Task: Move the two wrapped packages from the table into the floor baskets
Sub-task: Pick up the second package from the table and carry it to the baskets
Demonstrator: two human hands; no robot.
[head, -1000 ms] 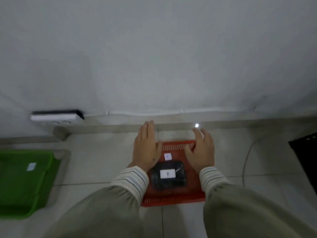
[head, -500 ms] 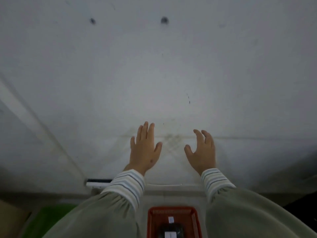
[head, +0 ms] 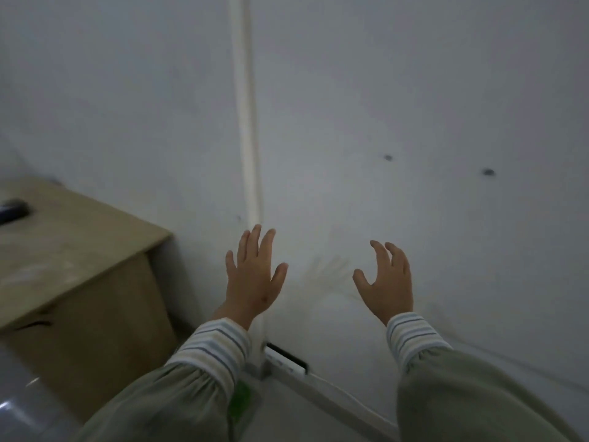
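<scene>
My left hand (head: 255, 275) and my right hand (head: 387, 282) are raised in front of a white wall, both empty with fingers spread. A wooden table (head: 63, 250) stands at the left; a dark object (head: 12, 209) lies at its far left edge, too blurred to name. Only a sliver of the green basket (head: 240, 401) shows between my sleeves. The red basket and the black package in it are out of view.
A white cable duct (head: 247, 122) runs up the wall above my left hand. A white power strip (head: 285, 358) sits at the wall's foot. Grey floor tiles show at the lower left and bottom centre.
The view has swung up and to the left, away from the red basket with the black package. The table has come into view at the left. Both hands stay empty.
</scene>
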